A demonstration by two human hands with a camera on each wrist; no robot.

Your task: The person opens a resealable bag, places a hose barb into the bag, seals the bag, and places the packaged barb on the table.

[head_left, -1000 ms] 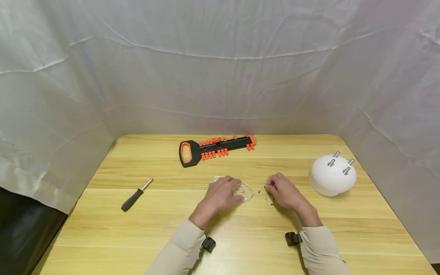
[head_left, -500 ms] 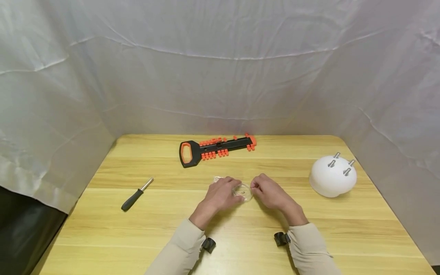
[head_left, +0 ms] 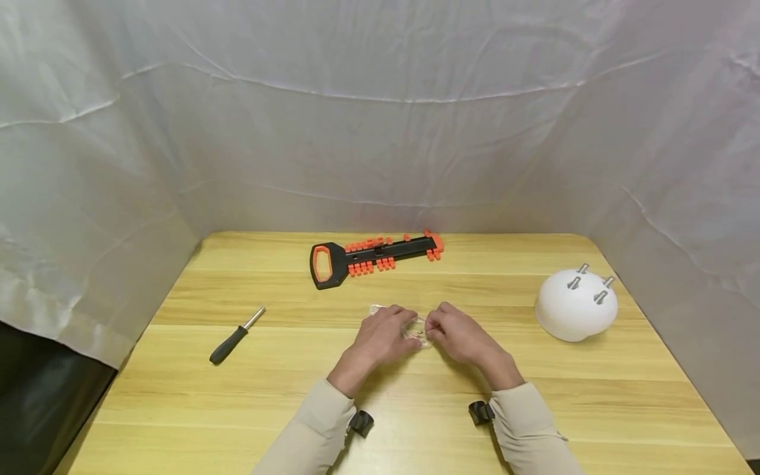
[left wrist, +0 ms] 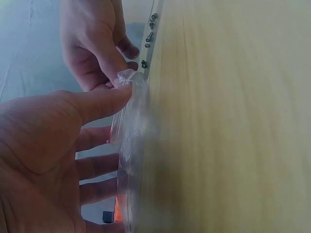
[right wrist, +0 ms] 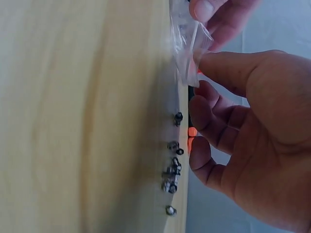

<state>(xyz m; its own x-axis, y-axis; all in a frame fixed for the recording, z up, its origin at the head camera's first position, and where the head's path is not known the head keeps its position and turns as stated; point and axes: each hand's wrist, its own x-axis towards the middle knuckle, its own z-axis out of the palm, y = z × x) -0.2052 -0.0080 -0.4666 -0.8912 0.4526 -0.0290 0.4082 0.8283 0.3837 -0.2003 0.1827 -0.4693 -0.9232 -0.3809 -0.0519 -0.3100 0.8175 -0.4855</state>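
Note:
My left hand (head_left: 382,336) holds a clear plastic bag (head_left: 413,324) low over the wooden table, thumb on one side and fingers spread along the other. A small metal piece shows inside the bag in the head view. My right hand (head_left: 463,336) is at the bag's mouth, its fingers curled and its thumb (right wrist: 223,68) touching the film. Whether anything is between its fingertips is hidden. Small metal screws (right wrist: 172,167) lie on the table below my right hand; it hides them in the head view. They also show as dark screws (left wrist: 149,36) in the left wrist view.
A screwdriver (head_left: 228,346) with a dark handle lies at the left. Farther back is a black bar (head_left: 404,249) with an orange-lined handle loop and orange blocks along its edges. A white dome (head_left: 576,307) with several metal prongs stands at the right. Light fabric (head_left: 380,132) encloses the table.
My right hand has moved left from the loose screws to the bag's mouth, then slightly farther in. My left hand and the bag have stayed nearly still.

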